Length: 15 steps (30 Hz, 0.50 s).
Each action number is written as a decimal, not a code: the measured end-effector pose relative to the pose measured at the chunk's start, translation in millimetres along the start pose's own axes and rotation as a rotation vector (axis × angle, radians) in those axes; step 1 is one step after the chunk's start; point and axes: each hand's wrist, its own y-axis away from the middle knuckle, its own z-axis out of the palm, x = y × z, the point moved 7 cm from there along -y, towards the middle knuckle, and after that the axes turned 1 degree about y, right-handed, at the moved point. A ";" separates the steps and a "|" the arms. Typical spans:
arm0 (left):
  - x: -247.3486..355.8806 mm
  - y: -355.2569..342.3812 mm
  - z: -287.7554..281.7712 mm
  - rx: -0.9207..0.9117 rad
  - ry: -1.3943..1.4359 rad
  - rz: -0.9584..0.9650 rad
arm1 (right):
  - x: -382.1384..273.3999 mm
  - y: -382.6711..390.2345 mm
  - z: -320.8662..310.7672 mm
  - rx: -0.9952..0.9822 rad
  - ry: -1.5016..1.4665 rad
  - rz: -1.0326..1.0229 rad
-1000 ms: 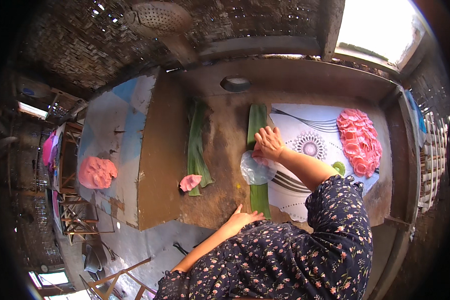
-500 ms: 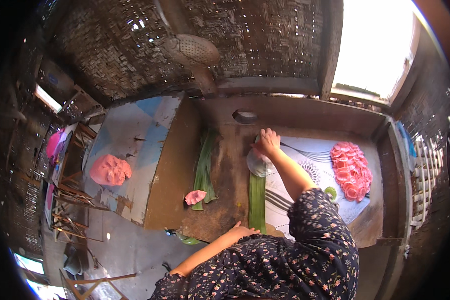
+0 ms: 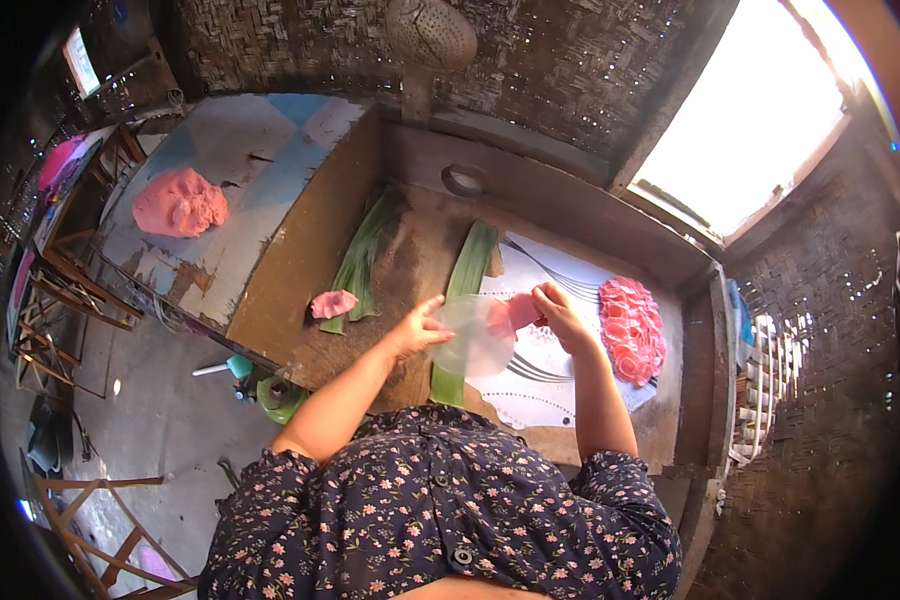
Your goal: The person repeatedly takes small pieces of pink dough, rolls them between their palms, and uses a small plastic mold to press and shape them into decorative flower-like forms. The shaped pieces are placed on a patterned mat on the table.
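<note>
My left hand (image 3: 413,335) pinches the left edge of a translucent round plastic sheet (image 3: 463,345), held up over a green leaf strip (image 3: 473,260). The fingers of my right hand (image 3: 567,320) are closed on a thin pink dough disc (image 3: 523,309) at the sheet's right edge; part of the disc seems to lie against the plastic. To the right, many similar pink discs form an overlapping pile (image 3: 631,330) on a white patterned sheet (image 3: 550,395). Left of my hands, a small pink dough piece (image 3: 334,304) rests on other leaf strips (image 3: 363,268).
A large pink dough lump (image 3: 180,203) sits on the raised, worn board (image 3: 270,170) at left. Wooden walls (image 3: 560,175) edge the work surface at the back and right. A perforated ladle-like piece (image 3: 432,35) hangs on the woven wall. Below left are wooden stands (image 3: 120,545).
My right hand has come back from the far end of the leaf strip, and the plastic is now lifted. My left hand has risen from the near edge to hold it. The view has shifted.
</note>
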 end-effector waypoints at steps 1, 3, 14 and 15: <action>1.9 -0.1 -8.0 0.019 -0.194 0.022 | 4.0 4.5 -5.9 0.027 -0.011 -0.009; 3.7 3.3 -27.7 0.152 -0.771 -0.098 | 8.1 10.4 -11.0 0.028 0.046 -0.016; 128.1 14.1 46.0 0.186 -0.869 0.293 | -102.6 50.8 107.0 -0.103 0.920 -0.580; 132.2 16.5 35.5 0.252 -0.818 0.305 | -116.5 56.5 106.1 0.050 0.976 -0.640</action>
